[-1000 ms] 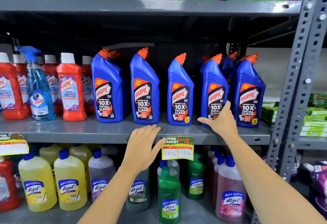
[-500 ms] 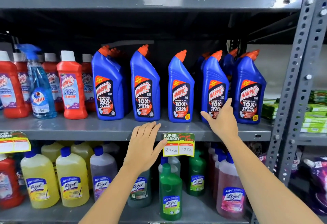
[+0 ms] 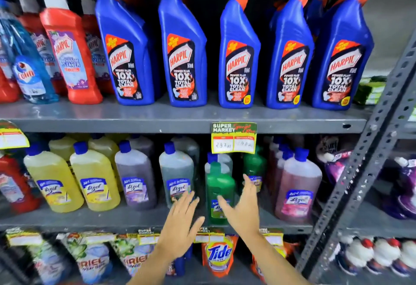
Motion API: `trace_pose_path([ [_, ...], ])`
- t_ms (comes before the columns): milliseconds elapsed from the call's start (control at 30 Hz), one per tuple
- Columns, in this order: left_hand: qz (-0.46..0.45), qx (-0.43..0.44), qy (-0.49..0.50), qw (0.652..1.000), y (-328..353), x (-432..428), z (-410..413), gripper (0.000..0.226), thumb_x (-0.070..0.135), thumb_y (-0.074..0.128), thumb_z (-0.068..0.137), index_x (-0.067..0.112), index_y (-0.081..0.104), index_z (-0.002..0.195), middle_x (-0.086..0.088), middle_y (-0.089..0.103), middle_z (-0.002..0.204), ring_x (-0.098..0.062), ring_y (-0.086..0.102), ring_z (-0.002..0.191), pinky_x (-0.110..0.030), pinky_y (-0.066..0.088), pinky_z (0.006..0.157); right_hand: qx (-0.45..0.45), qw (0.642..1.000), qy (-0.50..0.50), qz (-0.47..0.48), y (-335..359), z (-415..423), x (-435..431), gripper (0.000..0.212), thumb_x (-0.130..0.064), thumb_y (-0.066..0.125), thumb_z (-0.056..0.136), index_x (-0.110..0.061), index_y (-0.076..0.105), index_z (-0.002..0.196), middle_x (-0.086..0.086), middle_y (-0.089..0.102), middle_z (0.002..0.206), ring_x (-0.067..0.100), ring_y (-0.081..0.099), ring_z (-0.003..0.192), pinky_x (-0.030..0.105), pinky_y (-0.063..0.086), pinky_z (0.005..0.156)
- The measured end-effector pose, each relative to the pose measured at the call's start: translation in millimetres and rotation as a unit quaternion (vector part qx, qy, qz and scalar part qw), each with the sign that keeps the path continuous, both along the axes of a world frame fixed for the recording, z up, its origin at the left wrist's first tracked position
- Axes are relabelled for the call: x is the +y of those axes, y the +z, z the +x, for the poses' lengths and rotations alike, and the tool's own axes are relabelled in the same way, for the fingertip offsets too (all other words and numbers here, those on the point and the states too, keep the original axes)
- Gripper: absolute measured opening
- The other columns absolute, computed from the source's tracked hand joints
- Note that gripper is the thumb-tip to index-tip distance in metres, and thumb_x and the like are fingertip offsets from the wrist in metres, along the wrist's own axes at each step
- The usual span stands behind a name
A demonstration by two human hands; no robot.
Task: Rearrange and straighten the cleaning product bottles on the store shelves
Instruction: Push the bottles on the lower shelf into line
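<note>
A person stands close to grey metal store shelves, both bare arms reaching forward to the middle shelf (image 3: 135,219). The left hand (image 3: 180,224) is spread wide open, fingers apart, and grips nothing; it sits in front of a grey-green bottle with a blue cap (image 3: 176,172). The right hand (image 3: 244,206) is also open, fingers stretched upward, and holds nothing. Between the two hands, standing upright at the shelf's front edge, is a small green bottle (image 3: 219,185); whether either hand touches it cannot be told, as the picture is blurred by motion. Along the same shelf, to the left, stand two yellow bottles (image 3: 74,179) and a purple bottle (image 3: 135,174), and to the right a pink bottle (image 3: 298,185), all upright with blue caps. On the shelf above, five blue toilet cleaner bottles (image 3: 182,48) with orange caps stand in a front row, labels facing out, with red bathroom cleaner bottles (image 3: 69,50) and a pale blue spray bottle (image 3: 27,66) to their left. A price tag (image 3: 234,138) hangs from that upper shelf's edge. Below, detergent pouches (image 3: 217,253) fill the bottom shelf.
</note>
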State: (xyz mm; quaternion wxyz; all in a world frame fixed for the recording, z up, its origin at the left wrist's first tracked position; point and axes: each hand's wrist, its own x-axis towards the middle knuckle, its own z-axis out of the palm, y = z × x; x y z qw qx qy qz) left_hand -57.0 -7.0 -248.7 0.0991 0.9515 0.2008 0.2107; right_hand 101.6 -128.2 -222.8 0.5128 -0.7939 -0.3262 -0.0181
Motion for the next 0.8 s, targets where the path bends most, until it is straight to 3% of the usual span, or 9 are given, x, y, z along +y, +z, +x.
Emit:
trace_pose_path([
  [67,-0.023,0.091,0.017,0.995,-29.2,5.9,1.1,0.067,0.056,0.026,0.099,0.014,0.023,0.151,-0.003,0.004,0.161,-0.022,0.000,0.149,-0.040,0.005,0.119,0.094,0.995,0.002,-0.025,-12.8,-7.1,11.0,0.116,-0.048,0.084,0.068,-0.015,0.016,0.155,0.007,0.037,0.151,0.023,0.037,0.141,0.031,0.033,0.111],
  [167,-0.017,0.200,0.049,0.978,-58.8,12.5,-2.0,0.073,0.061,0.016,0.097,0.016,0.010,0.154,-0.007,-0.003,0.162,-0.023,-0.005,0.148,-0.045,-0.001,0.118,0.137,0.989,-0.015,-0.046,-24.3,-16.9,26.3,0.125,-0.053,0.087,0.060,-0.022,0.013,0.156,0.005,0.045,0.144,0.024,0.044,0.135,0.041,0.045,0.105],
  [200,-0.011,0.214,0.053,0.975,-62.6,13.6,-4.1,0.075,0.063,0.013,0.096,0.014,0.015,0.153,-0.011,0.004,0.162,-0.026,0.003,0.148,-0.045,-0.001,0.117,0.125,0.990,-0.032,-0.052,-27.6,-19.2,31.2,0.123,-0.052,0.087,0.059,-0.021,0.016,0.154,0.005,0.048,0.140,0.024,0.046,0.131,0.043,0.048,0.101],
  [267,-0.023,0.238,0.040,0.970,-66.2,11.8,-7.0,0.079,0.062,0.009,0.095,0.008,0.043,0.143,-0.017,0.039,0.151,-0.034,0.039,0.137,-0.041,0.000,0.114,0.113,0.990,-0.065,-0.053,-32.1,-23.8,39.0,0.118,-0.046,0.089,0.060,-0.020,0.020,0.152,0.006,0.051,0.135,0.026,0.048,0.127,0.045,0.050,0.096],
  [367,-0.018,0.221,0.032,0.975,-67.5,10.3,-9.4,0.077,0.060,0.014,0.096,0.006,0.056,0.132,-0.014,0.055,0.138,-0.034,0.054,0.124,-0.039,0.001,0.108,0.133,0.983,-0.109,-0.068,-33.8,-31.2,49.0,0.112,-0.037,0.090,0.064,-0.019,0.020,0.151,0.006,0.053,0.136,0.029,0.050,0.126,0.048,0.052,0.090],
  [500,0.001,0.176,0.033,0.984,-68.9,11.3,-10.3,0.086,0.065,0.004,0.093,0.007,0.039,0.144,-0.014,0.035,0.152,-0.038,0.032,0.139,-0.036,-0.007,0.110,0.143,0.980,-0.124,-0.053,-36.8,-31.3,51.6,0.107,-0.033,0.089,0.065,-0.019,0.023,0.148,0.006,0.054,0.132,0.030,0.053,0.122,0.046,0.052,0.085],
  [567,0.010,0.177,0.026,0.984,-69.7,11.2,-10.0,0.089,0.068,-0.001,0.091,0.008,0.033,0.147,-0.013,0.028,0.155,-0.038,0.024,0.142,-0.039,-0.003,0.112,0.136,0.982,-0.118,-0.054,-38.2,-25.9,46.2,0.106,-0.035,0.088,0.064,-0.021,0.024,0.147,0.004,0.054,0.131,0.028,0.053,0.121,0.045,0.052,0.085],
  [667,0.008,0.192,0.029,0.981,-70.5,9.9,-8.7,0.085,0.065,0.004,0.094,0.007,0.043,0.142,-0.014,0.040,0.149,-0.037,0.037,0.136,-0.043,0.009,0.109,0.131,0.983,-0.121,-0.050,-39.4,-13.7,33.1,0.106,-0.035,0.088,0.063,-0.021,0.024,0.147,0.004,0.054,0.132,0.029,0.053,0.122,0.047,0.053,0.088],
  [800,-0.019,0.214,0.026,0.976,-70.8,8.3,-9.3,0.084,0.064,0.007,0.095,0.006,0.047,0.140,-0.015,0.046,0.146,-0.037,0.043,0.133,-0.039,0.000,0.109,0.139,0.981,-0.135,-0.031,-37.7,11.1,9.5,0.108,-0.031,0.089,0.063,-0.020,0.023,0.148,0.006,0.054,0.132,0.031,0.054,0.121,0.048,0.052,0.091],
])
